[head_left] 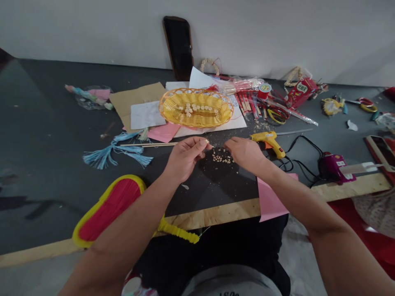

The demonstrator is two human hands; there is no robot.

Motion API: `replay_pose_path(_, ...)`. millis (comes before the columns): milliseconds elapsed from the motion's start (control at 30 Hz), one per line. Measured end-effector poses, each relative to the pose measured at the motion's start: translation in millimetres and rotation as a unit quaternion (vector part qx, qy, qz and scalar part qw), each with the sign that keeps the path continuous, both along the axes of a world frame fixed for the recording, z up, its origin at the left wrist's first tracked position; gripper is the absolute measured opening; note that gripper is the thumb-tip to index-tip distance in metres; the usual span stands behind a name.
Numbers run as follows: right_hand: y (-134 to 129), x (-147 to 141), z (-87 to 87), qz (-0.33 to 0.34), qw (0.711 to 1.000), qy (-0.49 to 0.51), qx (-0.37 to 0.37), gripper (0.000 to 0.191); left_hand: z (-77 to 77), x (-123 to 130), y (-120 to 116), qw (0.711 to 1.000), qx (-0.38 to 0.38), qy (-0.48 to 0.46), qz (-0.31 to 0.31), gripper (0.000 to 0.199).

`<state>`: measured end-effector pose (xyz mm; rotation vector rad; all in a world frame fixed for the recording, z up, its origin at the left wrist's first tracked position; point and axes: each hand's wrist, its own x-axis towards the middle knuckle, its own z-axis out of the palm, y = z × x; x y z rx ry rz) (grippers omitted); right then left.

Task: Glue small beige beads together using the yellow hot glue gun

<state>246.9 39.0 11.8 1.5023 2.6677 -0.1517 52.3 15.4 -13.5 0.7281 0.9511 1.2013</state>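
Note:
My left hand [189, 155] is closed in a pinch above the dark table, with a tiny pale piece at its fingertips. Thin wooden sticks [148, 144] reach out to the left from behind it. Just right of a small pile of pale pieces [222, 157], my right hand [245, 152] has its fingers bent together and pointing down; whatever they hold is too small to make out. Beyond both hands, a yellow woven basket [197, 119] holds small pale flower-like clusters [189, 109].
A yellow glue gun [271, 142] lies right of my right hand, its cord running to a purple box [338, 167]. Blue tassels [106, 154] and a red-and-yellow sole [111, 207] are at left. A phone [179, 47] leans on the wall. Pink paper [271, 199] overhangs the edge.

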Motion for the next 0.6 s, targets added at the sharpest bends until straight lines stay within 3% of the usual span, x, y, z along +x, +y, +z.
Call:
replay_pose_path(167,-1.8,19.2,6.8,-0.042,0.990,0.118,0.057,0.013,-0.4,-0.3,0.0,1.000,-0.007,-0.001,0.002,0.028)
replay_pose_path(333,-8.5,72.3,12.6,-0.128,0.961,0.200,0.143,0.014,-1.0,-0.9,0.3,1.000,-0.004,-0.004,-0.002,0.027)
replay_pose_path(467,-15.5,121.1,9.8,-0.232,0.938,0.200,0.159,0.017,-2.2,-1.1,0.7,1.000,0.001,-0.001,-0.003,0.024)
replay_pose_path(600,-16.6,149.6,-0.8,-0.242,0.955,0.111,0.133,0.028,-3.8,-0.7,0.6,1.000,0.011,0.003,-0.016,0.022)
